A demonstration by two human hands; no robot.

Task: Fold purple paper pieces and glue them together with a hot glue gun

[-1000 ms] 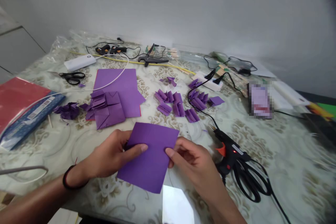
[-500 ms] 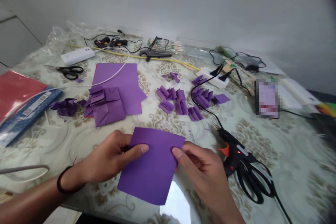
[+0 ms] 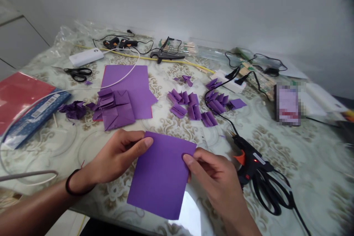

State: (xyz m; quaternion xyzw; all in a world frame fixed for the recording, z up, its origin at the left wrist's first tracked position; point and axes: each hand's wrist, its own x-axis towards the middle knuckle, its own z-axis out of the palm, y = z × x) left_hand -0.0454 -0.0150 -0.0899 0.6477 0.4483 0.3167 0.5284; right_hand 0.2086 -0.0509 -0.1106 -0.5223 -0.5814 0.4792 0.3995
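A purple sheet (image 3: 162,177) is held up over the near edge of a patterned bench (image 3: 306,162), its broad face toward the wearer. The left hand (image 3: 118,155) pinches its upper left corner, and the right hand (image 3: 217,175) grips the right edge near the top, each with thumb in front and fingers behind. This two-sided grasp probably keeps the sheet flat and steady.

Folded pieces (image 3: 194,111) lie grouped beyond it, perhaps to leave working room in front. A glue gun (image 3: 250,156), red light lit, rests beside the right hand, nozzle pointing to the far side, likely for easy, safe reach.

At left, a clear packet (image 3: 24,94) holds red paper (image 3: 26,84); at the back, another clear bag (image 3: 181,45) holds thin wooden sticks (image 3: 189,48).
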